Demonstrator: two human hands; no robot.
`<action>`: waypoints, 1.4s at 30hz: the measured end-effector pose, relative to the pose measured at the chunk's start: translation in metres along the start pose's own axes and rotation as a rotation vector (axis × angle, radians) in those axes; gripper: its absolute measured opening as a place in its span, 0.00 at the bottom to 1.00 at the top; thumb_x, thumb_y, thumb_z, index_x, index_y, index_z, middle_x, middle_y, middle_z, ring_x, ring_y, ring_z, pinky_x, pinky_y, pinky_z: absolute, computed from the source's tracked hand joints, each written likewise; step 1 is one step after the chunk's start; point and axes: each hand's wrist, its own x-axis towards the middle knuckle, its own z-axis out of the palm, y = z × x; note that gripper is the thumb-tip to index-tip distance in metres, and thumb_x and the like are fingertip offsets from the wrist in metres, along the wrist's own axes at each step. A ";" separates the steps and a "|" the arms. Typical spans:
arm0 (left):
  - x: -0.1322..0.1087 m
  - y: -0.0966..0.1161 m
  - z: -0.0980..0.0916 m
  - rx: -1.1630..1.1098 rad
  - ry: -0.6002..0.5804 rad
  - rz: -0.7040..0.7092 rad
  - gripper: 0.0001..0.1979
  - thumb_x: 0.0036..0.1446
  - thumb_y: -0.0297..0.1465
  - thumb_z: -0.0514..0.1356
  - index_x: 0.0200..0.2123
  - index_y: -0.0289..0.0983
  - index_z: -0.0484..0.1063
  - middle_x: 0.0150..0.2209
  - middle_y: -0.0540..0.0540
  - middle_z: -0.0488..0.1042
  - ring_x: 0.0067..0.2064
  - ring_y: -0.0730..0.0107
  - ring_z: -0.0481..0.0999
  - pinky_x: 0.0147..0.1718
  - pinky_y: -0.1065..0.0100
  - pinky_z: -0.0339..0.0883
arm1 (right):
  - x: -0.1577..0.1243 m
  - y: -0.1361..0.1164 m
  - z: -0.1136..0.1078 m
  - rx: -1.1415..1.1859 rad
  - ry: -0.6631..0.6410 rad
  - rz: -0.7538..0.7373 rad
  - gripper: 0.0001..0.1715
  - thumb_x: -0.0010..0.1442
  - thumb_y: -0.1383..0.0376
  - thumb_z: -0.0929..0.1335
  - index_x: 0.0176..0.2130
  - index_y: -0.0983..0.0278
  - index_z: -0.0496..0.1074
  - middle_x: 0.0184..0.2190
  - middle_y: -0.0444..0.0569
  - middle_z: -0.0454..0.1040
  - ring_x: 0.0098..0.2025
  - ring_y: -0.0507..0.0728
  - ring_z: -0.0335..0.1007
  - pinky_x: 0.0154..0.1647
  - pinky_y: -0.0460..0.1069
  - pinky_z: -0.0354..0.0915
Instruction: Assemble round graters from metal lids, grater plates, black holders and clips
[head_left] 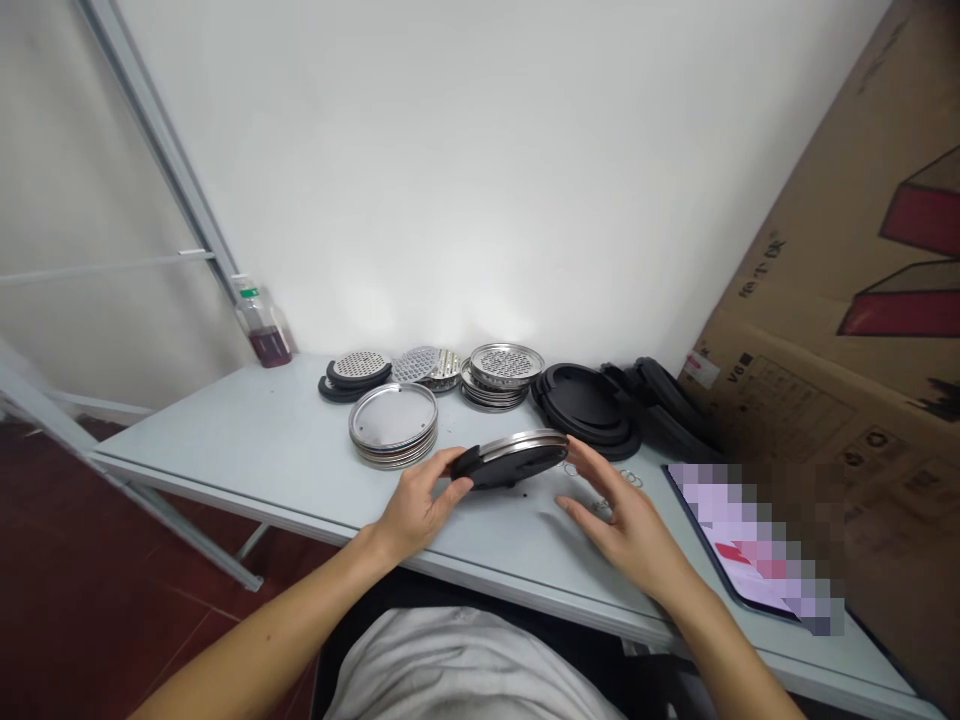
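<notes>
Over the table's front part, my left hand (421, 500) grips the left edge of a black round holder with a metal disc (517, 462), its thumb below the rim. The holder is tilted, with its black side toward me and its silver rim along the top. My right hand (619, 515) is at the holder's right end, its fingertips against the rim and its thumb stretched apart. Behind the holder stand a stack of plain metal discs (394, 415) and a stack of metal grater discs (502, 365). Small thin rings (630, 477) lie near my right hand.
Black round parts (581, 395) pile up at the back right. Black-rimmed perforated discs (360, 367) and loose grater plates (420, 364) sit farther left. A bottle of dark liquid (262, 325) stands by the wall. A tablet (742, 540) and a large cardboard box (847, 330) are on the right.
</notes>
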 end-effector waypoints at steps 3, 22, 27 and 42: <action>-0.001 0.002 0.004 -0.095 0.060 -0.071 0.18 0.66 0.40 0.55 0.55 0.37 0.66 0.46 0.43 0.77 0.46 0.62 0.78 0.47 0.62 0.73 | -0.001 0.003 0.004 0.049 -0.044 -0.001 0.40 0.66 0.57 0.66 0.70 0.50 0.47 0.66 0.53 0.63 0.61 0.64 0.68 0.61 0.64 0.66; 0.008 0.008 0.005 -0.026 -0.090 -0.322 0.18 0.65 0.38 0.54 0.55 0.40 0.68 0.25 0.55 0.63 0.27 0.70 0.67 0.30 0.69 0.62 | 0.002 0.005 0.004 -0.171 -0.105 -0.023 0.20 0.65 0.55 0.66 0.53 0.57 0.74 0.59 0.53 0.71 0.61 0.66 0.67 0.62 0.65 0.65; 0.009 0.011 0.002 0.130 -0.141 -0.307 0.17 0.68 0.37 0.49 0.55 0.40 0.68 0.26 0.52 0.70 0.30 0.65 0.73 0.33 0.67 0.61 | 0.002 0.002 0.004 -0.201 -0.130 -0.019 0.20 0.66 0.54 0.65 0.53 0.58 0.75 0.59 0.53 0.72 0.60 0.65 0.68 0.61 0.63 0.66; 0.011 0.007 0.009 0.325 -0.162 -0.324 0.16 0.69 0.35 0.49 0.55 0.39 0.68 0.25 0.51 0.72 0.30 0.63 0.76 0.33 0.67 0.59 | 0.003 0.005 0.002 -0.187 0.024 0.020 0.20 0.62 0.53 0.68 0.50 0.60 0.76 0.52 0.54 0.77 0.47 0.63 0.77 0.48 0.57 0.73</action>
